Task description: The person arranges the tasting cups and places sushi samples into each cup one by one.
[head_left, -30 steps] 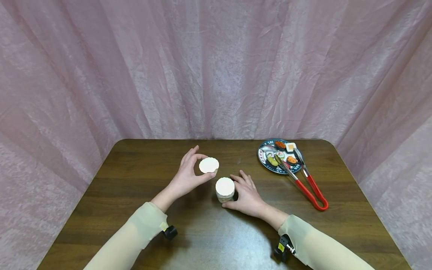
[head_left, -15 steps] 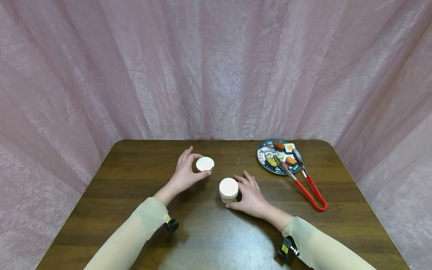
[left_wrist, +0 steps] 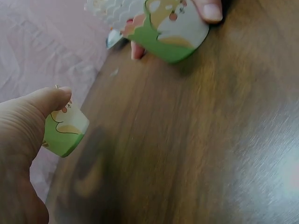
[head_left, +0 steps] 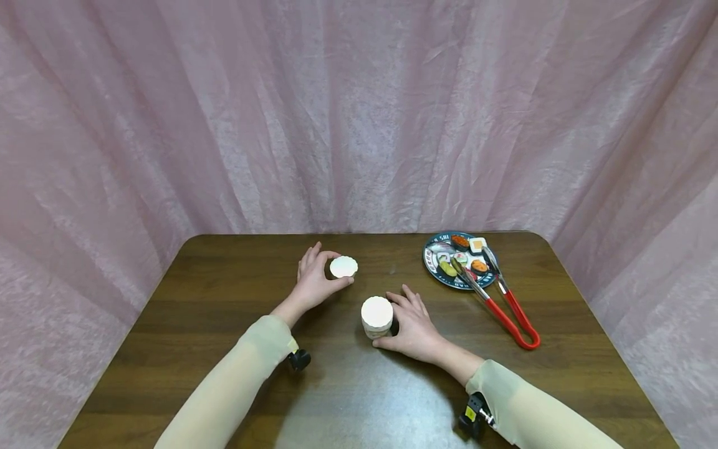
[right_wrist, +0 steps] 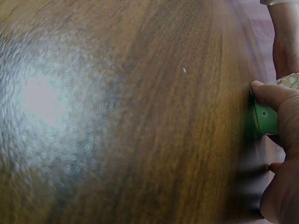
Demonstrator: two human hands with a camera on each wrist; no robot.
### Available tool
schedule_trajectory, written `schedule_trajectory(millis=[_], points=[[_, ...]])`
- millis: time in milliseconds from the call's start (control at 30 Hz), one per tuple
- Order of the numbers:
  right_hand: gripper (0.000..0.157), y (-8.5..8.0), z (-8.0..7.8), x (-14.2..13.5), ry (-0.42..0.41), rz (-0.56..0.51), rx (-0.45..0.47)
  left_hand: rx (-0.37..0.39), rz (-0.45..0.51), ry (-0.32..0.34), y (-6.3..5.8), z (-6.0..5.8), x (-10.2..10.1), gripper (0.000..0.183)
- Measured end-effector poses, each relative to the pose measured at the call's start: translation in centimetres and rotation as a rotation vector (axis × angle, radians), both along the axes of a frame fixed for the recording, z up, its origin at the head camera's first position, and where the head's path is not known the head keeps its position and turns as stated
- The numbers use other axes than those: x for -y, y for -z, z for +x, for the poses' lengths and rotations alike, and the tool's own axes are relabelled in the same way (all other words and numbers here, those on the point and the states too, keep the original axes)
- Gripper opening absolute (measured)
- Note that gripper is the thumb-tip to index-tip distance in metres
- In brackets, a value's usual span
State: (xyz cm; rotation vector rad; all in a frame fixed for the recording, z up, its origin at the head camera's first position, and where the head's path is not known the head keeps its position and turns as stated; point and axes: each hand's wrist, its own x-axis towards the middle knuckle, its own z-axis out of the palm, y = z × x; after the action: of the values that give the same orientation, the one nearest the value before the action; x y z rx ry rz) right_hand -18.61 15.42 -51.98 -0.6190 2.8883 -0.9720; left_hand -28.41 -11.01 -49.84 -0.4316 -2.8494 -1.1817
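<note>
My left hand (head_left: 311,282) pinches a small white-topped paper baking cup (head_left: 344,267) between thumb and fingers, above the far middle of the table. In the left wrist view that baking cup (left_wrist: 70,130) has a green base and an animal print, and a shadow falls on the wood beyond it. Nearer and slightly right, my right hand (head_left: 416,330) holds a stack of like paper baking cups (head_left: 377,315), thumb in front and fingers behind. Scalloped rims layered on the stack (left_wrist: 173,39) show in the left wrist view. Only its green lower side (right_wrist: 266,119) shows past the right thumb.
At the back right lies a round blue-rimmed plate (head_left: 430,267) with several sushi pieces. Red-handled tongs (head_left: 513,321) rest across it, handles toward me. A pink curtain (head_left: 359,118) hangs behind the brown wooden table (head_left: 235,293).
My left hand first moved a little left with its baking cup, away from the stack, then forward toward the far edge. My right hand and the stack shifted slightly right, then hardly moved.
</note>
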Motion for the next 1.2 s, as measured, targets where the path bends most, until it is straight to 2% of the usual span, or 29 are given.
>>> schedule_trajectory(millis=[167,333,700,833,1033,1200], points=[[0.075,0.0,0.0,0.0,0.002,-0.005,0.006,-0.012,-0.002,-0.063,0.6,-1.1,1.2,0.066],[0.074,0.1,-0.1,-0.1,-0.004,0.0,-0.006,-0.017,0.035,-0.144,0.5,-2.1,3.3,0.067],[0.073,0.3,-0.2,-0.1,-0.015,0.005,-0.018,-0.002,0.055,-0.356,0.4,-3.7,10.3,0.075],[0.073,0.2,-0.1,0.0,-0.015,0.007,-0.022,0.011,0.064,-0.421,0.3,-3.9,12.3,0.076],[0.074,0.2,0.0,-0.1,-0.012,0.012,-0.013,0.053,0.065,-0.458,0.5,-3.7,13.6,0.077],[0.073,0.2,0.0,0.0,-0.011,0.013,-0.013,0.061,0.06,-0.447,0.8,-3.5,13.6,0.077]])
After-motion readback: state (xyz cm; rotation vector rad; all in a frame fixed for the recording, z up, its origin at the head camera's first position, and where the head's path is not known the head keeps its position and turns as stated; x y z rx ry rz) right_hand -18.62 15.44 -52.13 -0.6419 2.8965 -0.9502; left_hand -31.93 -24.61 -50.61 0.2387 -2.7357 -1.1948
